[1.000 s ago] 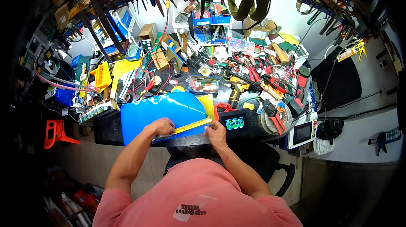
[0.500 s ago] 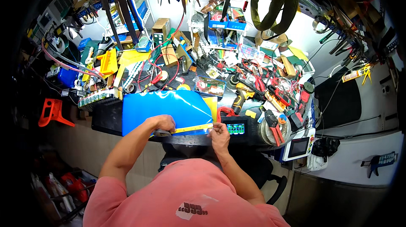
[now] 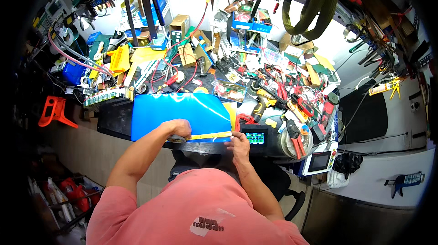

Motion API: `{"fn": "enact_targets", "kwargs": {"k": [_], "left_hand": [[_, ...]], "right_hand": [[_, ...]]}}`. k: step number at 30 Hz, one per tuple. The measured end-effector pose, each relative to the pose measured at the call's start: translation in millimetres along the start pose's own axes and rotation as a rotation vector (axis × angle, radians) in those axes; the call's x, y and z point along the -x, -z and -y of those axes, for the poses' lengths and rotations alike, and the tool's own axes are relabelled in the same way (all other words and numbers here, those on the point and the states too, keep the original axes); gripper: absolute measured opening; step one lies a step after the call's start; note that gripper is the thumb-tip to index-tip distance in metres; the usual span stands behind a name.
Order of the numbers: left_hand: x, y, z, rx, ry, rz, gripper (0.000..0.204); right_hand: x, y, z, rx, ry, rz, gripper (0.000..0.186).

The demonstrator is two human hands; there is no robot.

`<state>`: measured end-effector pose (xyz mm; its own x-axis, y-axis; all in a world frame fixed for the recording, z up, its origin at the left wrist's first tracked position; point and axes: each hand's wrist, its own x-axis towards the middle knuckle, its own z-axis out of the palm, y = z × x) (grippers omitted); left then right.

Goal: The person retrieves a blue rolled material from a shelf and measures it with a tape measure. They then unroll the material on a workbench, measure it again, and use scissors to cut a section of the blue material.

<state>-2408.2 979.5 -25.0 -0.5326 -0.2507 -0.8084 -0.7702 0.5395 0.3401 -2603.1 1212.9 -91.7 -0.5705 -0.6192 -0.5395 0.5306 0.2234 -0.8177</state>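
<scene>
A glossy blue sheet-like piece [image 3: 173,108] lies at the front edge of the workbench. Across its near part runs the yellow blade of a tape measure [image 3: 210,136], drawn out from left to right. My left hand [image 3: 179,128] is closed around the tape's case and rests on the blue piece; most of the case is hidden under the palm. At the piece's right edge, my right hand [image 3: 240,145] pinches the end of the blade with thumb and fingertips.
Right of the blue piece sit a small lit screen [image 3: 254,138], coiled red cable [image 3: 245,120] and a yellow-black drill [image 3: 261,103]. Red-handled pliers [image 3: 297,142] lie farther right. Piled tools and a parts box [image 3: 229,90] crowd the back. An orange stool [image 3: 55,111] stands at left.
The view has shifted slightly. Both hands keep their hold on the tape measure, and the blade still stretches between them over the blue piece. The right fingers have shifted a little at its end.
</scene>
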Motion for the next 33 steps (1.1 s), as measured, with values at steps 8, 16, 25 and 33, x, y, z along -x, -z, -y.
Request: {"fn": "enact_targets", "kwargs": {"k": [8, 16, 25, 33], "left_hand": [[-20.9, -11.1, 11.3, -0.041, 0.023, -0.012, 0.043], [-8.4, -12.4, 3.6, -0.061, 0.054, -0.065, 0.042], [-16.0, -19.3, 0.4, -0.043, 0.099, -0.010, 0.042], [5.1, -8.9, 1.8, -0.040, -0.007, -0.028, 0.041]], "right_hand": [[2.5, -10.7, 14.8, 0.151, -0.058, -0.046, 0.027], [-8.5, -3.8, 13.5, 0.066, -0.239, -0.001, 0.026], [-4.7, -4.3, 16.0, 0.063, -0.259, 0.003, 0.017], [-26.4, 9.5, -11.0, -0.035, -0.183, -0.030, 0.024]]}}
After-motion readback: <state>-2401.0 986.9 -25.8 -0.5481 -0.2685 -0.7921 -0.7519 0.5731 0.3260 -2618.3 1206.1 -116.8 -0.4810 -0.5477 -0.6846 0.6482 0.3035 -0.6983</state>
